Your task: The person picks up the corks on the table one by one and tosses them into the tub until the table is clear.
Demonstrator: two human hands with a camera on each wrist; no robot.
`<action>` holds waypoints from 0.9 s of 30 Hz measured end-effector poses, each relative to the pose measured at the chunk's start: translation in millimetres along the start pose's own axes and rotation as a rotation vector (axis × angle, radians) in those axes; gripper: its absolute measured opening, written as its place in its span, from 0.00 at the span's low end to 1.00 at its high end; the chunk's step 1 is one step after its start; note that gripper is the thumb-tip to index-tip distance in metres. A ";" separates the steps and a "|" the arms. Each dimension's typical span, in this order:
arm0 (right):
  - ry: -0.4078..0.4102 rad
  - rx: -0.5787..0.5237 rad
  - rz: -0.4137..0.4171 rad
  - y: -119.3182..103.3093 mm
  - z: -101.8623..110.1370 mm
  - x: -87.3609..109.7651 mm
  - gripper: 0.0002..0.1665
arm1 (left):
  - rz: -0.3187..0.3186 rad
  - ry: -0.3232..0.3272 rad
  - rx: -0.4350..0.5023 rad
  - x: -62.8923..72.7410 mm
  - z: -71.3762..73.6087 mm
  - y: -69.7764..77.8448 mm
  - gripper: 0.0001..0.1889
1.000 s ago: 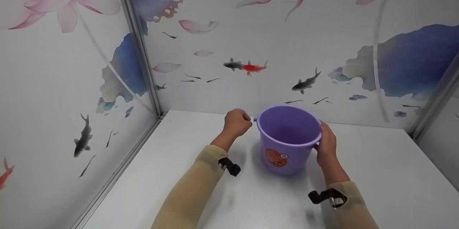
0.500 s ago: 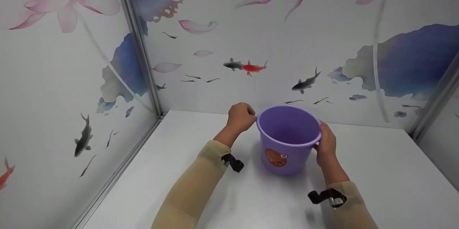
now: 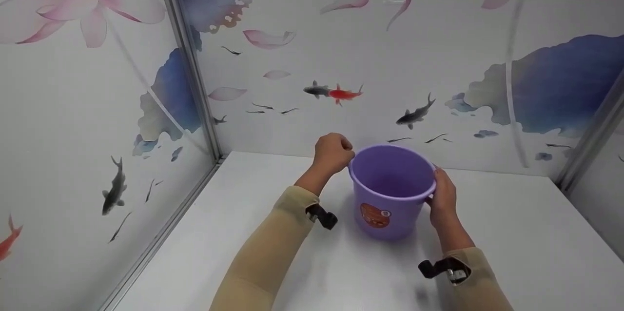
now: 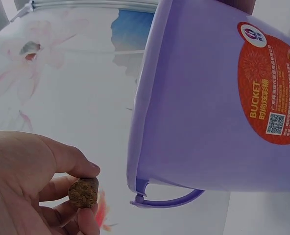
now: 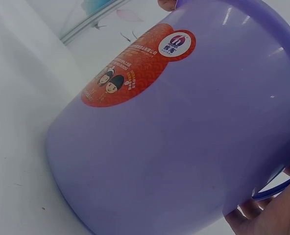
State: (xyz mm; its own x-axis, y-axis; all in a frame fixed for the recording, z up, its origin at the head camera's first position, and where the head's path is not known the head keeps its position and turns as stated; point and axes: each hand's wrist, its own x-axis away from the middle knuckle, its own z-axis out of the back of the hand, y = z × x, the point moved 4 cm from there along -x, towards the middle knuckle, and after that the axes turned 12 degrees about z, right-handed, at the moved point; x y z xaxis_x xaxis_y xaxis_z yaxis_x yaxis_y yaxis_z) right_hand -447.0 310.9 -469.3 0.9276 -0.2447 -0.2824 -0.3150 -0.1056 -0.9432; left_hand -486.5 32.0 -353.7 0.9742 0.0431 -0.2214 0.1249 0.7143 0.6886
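A purple plastic bucket [image 3: 390, 213] with a red label stands upright on the white table. My left hand [image 3: 333, 152] is at its left rim in the head view. Between thumb and fingers it pinches a small brown, rough-ended, cork-like stub [image 4: 83, 192], clear in the left wrist view but hidden in the head view. That view also shows a gap between this hand and the bucket. My right hand [image 3: 443, 195] grips the bucket's right side near the rim, its fingers partly hidden. The bucket's handle [image 4: 174, 200] hangs along the outside.
The white table [image 3: 512, 233] ends at a back wall panel [image 3: 273, 130] printed with fish, petals and lotus leaves. A similar panel [image 3: 63, 121] rises on the left, joined by a metal corner strip [image 3: 190, 57]. A camera is strapped to each wrist.
My left hand has moved up and to the right, from beside the bucket to its left rim. My right hand and the bucket have stayed in place.
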 end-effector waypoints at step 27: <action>-0.001 0.025 0.007 -2.0 0.9 -0.6 0.35 | -0.155 -0.011 -0.065 5.6 -25.3 52.5 0.24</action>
State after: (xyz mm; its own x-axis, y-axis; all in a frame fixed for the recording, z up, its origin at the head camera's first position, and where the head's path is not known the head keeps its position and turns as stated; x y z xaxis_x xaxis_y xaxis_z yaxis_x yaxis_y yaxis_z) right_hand -446.8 312.2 -467.4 0.9257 -0.2440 -0.2891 -0.3164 -0.0801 -0.9452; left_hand -479.2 87.4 -336.3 0.9462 -0.0785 -0.3138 0.2618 0.7557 0.6003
